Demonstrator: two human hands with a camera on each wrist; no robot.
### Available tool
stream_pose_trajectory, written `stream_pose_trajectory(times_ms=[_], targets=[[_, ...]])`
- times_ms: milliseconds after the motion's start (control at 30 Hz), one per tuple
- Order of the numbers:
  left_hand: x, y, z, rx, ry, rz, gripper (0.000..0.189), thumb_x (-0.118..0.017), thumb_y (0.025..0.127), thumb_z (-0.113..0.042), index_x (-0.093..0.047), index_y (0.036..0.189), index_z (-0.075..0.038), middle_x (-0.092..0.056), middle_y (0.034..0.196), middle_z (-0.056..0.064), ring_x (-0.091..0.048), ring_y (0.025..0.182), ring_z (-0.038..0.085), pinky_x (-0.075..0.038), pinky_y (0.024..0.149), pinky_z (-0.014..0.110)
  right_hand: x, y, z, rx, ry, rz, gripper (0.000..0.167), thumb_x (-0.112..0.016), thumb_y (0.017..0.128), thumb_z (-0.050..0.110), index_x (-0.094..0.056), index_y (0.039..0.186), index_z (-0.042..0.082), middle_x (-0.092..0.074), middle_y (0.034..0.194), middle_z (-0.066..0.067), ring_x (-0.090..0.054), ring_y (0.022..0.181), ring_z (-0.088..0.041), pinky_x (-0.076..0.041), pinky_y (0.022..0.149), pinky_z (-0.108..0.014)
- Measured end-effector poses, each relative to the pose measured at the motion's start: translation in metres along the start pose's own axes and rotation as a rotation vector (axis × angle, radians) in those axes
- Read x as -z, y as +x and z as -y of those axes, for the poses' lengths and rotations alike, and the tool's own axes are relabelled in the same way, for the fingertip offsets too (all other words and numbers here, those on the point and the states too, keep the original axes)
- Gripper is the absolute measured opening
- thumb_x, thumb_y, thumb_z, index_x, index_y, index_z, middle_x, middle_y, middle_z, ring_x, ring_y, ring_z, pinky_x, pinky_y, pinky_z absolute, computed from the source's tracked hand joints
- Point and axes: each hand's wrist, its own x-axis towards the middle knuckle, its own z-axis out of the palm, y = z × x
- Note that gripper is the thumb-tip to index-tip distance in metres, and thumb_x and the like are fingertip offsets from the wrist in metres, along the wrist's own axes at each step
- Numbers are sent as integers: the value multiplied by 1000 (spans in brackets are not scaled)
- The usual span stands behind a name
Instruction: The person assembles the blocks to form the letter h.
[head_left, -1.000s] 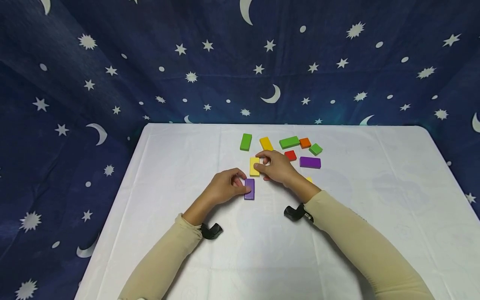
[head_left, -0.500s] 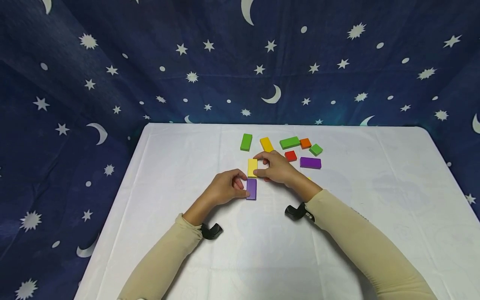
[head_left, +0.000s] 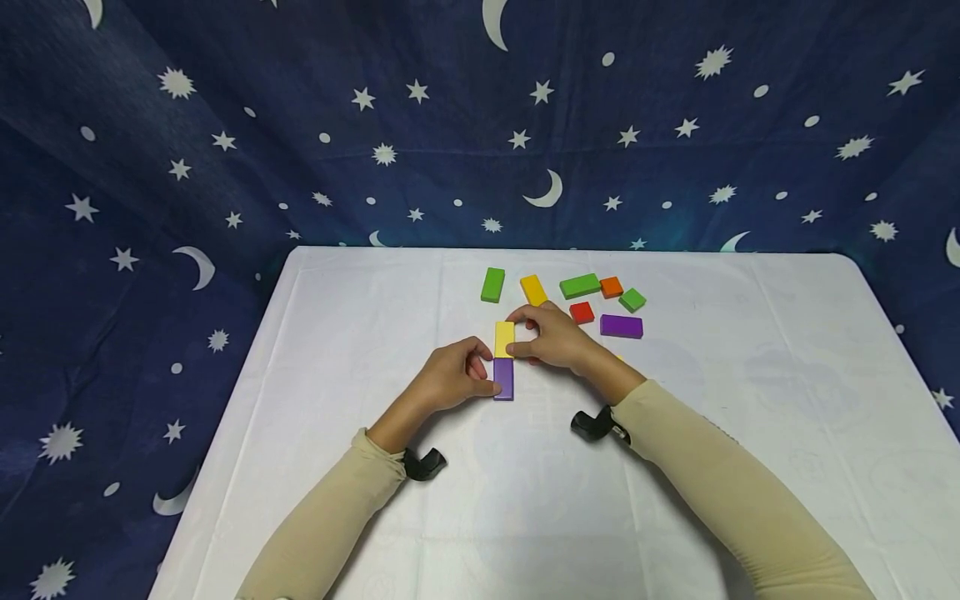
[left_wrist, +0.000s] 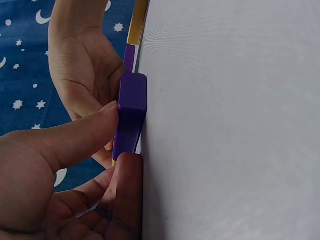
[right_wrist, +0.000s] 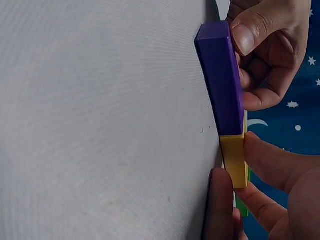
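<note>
A purple block (head_left: 504, 382) lies lengthwise on the white table in front of me. My left hand (head_left: 447, 377) holds it from the left, with the thumb against its side in the left wrist view. My right hand (head_left: 561, 337) pinches a yellow block (head_left: 503, 337) between thumb and index finger from the right. In the right wrist view the yellow block (right_wrist: 234, 157) meets the far end of the purple block (right_wrist: 220, 75), the two in one straight line. The right hand's other fingers are partly hidden behind it, with a bit of red showing beneath.
Beyond the hands lie a green block (head_left: 492, 285), a deeper yellow one (head_left: 532, 289) and a long green one (head_left: 580, 286). To the right are orange (head_left: 611, 287), small green (head_left: 632, 300), red (head_left: 582, 312) and purple (head_left: 621, 326) blocks. A starry curtain (head_left: 420, 150) hangs behind the table.
The yellow block has slid left and then toward me, closing the gap to the purple block. The purple block has shifted slightly right. Both hands have kept hold.
</note>
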Motion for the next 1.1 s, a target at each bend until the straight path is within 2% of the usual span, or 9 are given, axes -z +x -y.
stream_pose_trajectory(times_ms=[333,767,1000,1100], targets=[[0,0,-1,11,3,-7,41,-91,77,-19,-65,108,-10,-63,81,-2,-57,70,8,-47,69,25,-2,1,-3,26,-27,-4,48,-82,87,32,-66,131,22,-53,114,-9,-49,108,-26,-41,87,-38],[0,0,-2,5,17,-6,40,-90,77,-20,-65,106,-9,-63,81,-1,-58,71,9,-47,69,24,2,-1,1,12,-25,17,50,-81,88,32,-65,133,22,-51,115,-10,-49,108,-26,-41,87,-37],[3,-1,-5,45,5,-5,39,-87,81,-25,-64,108,-9,-63,82,-1,-56,72,10,-45,67,25,6,-1,0,-29,75,67,47,-76,92,34,-64,134,20,-48,120,-11,-62,79,-22,-54,72,-26],[5,-1,-6,6,42,-28,39,-85,83,-25,-64,112,-9,-63,87,2,-55,75,14,-45,68,28,7,-1,-1,-42,108,82,45,-75,93,34,-63,134,21,-47,122,-10,-62,79,-22,-56,70,-25]])
